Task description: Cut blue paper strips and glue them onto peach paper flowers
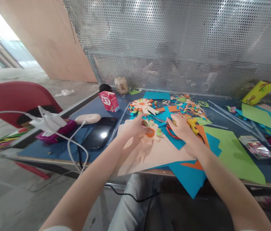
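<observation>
My left hand (pixel 136 127) pinches the edge of a paper flower (pixel 153 136), which has pale peach petals, green pieces and a fringed orange centre. Below it lies a large peach paper sheet (pixel 135 157). Curled around the red handles of a pair of scissors (pixel 172 134) is my right hand (pixel 180 127); the blades point left toward the flower. Blue paper (pixel 178 144) lies beneath the scissors. Just right of that hand rests a yellow tool (pixel 193 124), partly hidden. Behind my left hand sits another paper flower (pixel 142 105) with peach, orange and blue petals.
Paper scraps (pixel 190 107) are heaped at the back. A phone (pixel 99 133), a white cabled device (pixel 88 118) and a pink box (pixel 109 101) stand left. Green sheets (pixel 234 150), clear sticks (pixel 234 117) and a yellow box (pixel 258 92) lie right. Perforated metal (pixel 174 41) borders the back.
</observation>
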The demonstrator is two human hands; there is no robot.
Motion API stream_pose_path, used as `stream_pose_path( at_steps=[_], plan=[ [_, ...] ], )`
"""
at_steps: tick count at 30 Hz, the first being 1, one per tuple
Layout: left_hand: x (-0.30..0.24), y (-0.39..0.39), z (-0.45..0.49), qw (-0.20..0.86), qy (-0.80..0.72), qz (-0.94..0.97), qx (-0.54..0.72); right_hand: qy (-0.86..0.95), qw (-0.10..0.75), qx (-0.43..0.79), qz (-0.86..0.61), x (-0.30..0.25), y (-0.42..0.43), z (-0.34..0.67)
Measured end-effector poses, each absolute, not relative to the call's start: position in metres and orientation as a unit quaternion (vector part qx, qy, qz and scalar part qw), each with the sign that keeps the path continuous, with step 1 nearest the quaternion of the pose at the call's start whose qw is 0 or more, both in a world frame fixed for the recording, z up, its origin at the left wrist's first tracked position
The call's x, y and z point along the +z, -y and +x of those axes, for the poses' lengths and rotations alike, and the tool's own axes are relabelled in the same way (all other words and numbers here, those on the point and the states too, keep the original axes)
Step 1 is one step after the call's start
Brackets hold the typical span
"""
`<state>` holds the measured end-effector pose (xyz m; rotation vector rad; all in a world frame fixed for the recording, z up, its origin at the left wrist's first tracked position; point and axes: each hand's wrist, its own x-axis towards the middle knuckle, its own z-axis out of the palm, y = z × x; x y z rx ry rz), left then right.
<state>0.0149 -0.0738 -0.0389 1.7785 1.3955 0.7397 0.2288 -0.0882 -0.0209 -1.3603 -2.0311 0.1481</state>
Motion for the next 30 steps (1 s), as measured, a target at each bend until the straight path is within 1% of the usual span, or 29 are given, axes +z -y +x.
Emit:
stream_pose_path(
  at_steps=[1,3,6,8,10,13,17,22,26,30],
  plan=[
    [-0.038,0.073,0.014,0.406,-0.524,0.675,0.325,0.779,0.344,0.061,-0.520,-0.020,0.089,0.229],
    [-0.033,0.072,0.014,0.456,-0.486,0.645,0.375,0.776,0.363,0.121,-0.501,-0.016,0.090,0.231],
    [-0.027,0.073,0.015,0.490,-0.449,0.606,0.436,0.744,0.407,0.237,-0.474,-0.012,0.092,0.233],
    [-0.025,0.073,0.016,0.512,-0.419,0.585,0.469,0.711,0.447,0.289,-0.459,-0.012,0.090,0.233],
    [-0.027,0.073,0.018,0.532,-0.400,0.577,0.473,0.686,0.485,0.308,-0.447,-0.015,0.086,0.234],
    [-0.031,0.074,0.022,0.554,-0.383,0.582,0.455,0.657,0.519,0.291,-0.464,-0.020,0.080,0.237],
    [-0.034,0.081,0.031,0.571,-0.352,0.593,0.446,0.618,0.518,0.337,-0.486,-0.023,0.081,0.237],
    [-0.034,0.086,0.039,0.546,-0.367,0.630,0.412,0.593,0.518,0.398,-0.471,-0.023,0.087,0.229],
    [-0.035,0.086,0.042,0.550,-0.361,0.649,0.382,0.618,0.507,0.354,-0.486,-0.023,0.089,0.227],
    [-0.037,0.084,0.043,0.538,-0.366,0.655,0.384,0.651,0.488,0.331,-0.478,-0.019,0.092,0.227]
  ],
)
